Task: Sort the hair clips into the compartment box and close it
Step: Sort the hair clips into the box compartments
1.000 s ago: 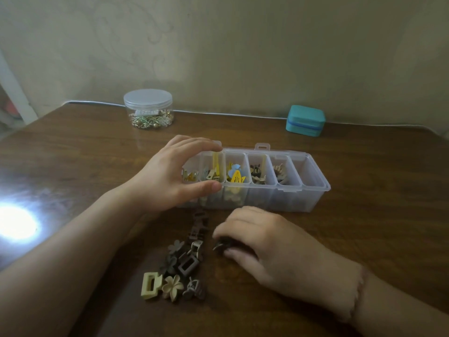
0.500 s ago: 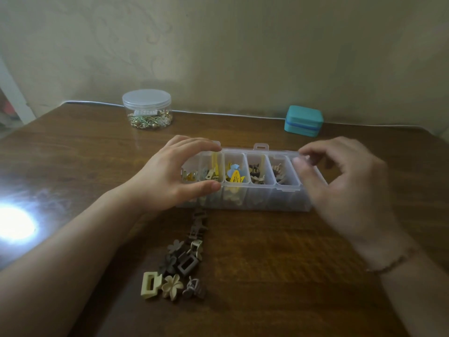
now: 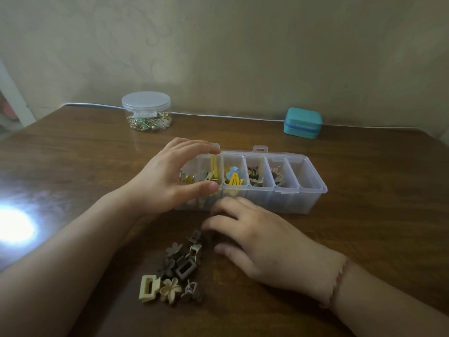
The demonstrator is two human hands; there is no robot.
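Since half a second ago: right hand (image 3: pixel 262 242) moved from the box's far-right end down to the loose clips.

Surface (image 3: pixel 364 190): brown wood.
Compartment box (image 3: pixel 301 203): clear, open, mid-surface; several cells hold clips.
Left hand (image 3: pixel 167 181): I grip the box's left end, thumb on the near wall, fingers over the far rim.
Right hand: palm down, fingers curled at the pile's top; whether I hold a clip, I cannot tell.
Hair clips (image 3: pixel 177 271): heaped just before the box.
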